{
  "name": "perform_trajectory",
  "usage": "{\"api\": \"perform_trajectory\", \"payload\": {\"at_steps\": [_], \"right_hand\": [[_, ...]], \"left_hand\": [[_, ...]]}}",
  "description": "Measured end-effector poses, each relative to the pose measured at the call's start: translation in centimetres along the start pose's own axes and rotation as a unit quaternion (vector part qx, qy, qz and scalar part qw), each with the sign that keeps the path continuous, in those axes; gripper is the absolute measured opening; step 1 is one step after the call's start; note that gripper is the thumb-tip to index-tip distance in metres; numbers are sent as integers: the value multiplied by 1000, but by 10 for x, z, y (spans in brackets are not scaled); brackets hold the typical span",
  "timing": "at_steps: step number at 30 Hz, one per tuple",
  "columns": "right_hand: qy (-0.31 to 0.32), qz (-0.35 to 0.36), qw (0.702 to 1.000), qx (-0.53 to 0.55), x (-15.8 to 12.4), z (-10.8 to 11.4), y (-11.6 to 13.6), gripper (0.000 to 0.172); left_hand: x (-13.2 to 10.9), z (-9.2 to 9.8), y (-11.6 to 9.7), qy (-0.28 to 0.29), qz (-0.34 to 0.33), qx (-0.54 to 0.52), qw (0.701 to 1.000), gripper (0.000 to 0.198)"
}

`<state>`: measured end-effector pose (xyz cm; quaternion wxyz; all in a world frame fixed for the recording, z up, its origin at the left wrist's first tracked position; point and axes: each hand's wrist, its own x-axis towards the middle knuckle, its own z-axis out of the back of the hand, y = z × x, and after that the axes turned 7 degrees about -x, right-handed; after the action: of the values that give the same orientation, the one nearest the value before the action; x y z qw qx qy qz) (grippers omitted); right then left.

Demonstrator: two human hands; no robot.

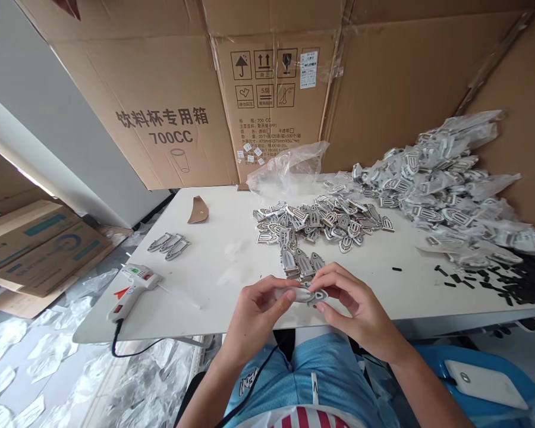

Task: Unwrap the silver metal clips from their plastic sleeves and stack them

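Just above the table's front edge, both hands hold one small grey-white arch-shaped piece. My left hand pinches its left end between thumb and fingers. My right hand is closed at its right end, by a small loop-like tip. Its underside is hidden, and I cannot make out any smaller part in the fingers. Right behind the hands lie several similar arch-shaped pieces in a row. Beyond them spreads a loose pile of such pieces, some with dark patterned faces.
On the left of the white table rest a glue gun, a few more pieces and a cardboard scrap. Plastic-bagged pieces heap up at right, near black strips. Cardboard boxes stand behind.
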<state>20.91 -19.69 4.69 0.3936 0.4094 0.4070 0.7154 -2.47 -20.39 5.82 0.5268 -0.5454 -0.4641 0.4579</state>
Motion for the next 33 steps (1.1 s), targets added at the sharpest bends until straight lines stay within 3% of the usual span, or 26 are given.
{"api": "perform_trajectory", "payload": {"at_steps": [5, 17, 22, 33], "right_hand": [[-5, -8, 1000, 6, 0, -6, -1, 15], [-44, -49, 992, 108, 1, -24, -4, 6], [-52, -63, 987, 137, 0, -26, -8, 12], [-54, -70, 985, 148, 1, -30, -9, 14]], "left_hand": [[-1, -1, 2, -43, 4, 10, 999, 30], [-3, -6, 3, -39, -47, 63, 996, 22], [-2, -4, 5, -26, -57, 54, 997, 22], [-1, -2, 8, -34, 1, 32, 999, 34]]}}
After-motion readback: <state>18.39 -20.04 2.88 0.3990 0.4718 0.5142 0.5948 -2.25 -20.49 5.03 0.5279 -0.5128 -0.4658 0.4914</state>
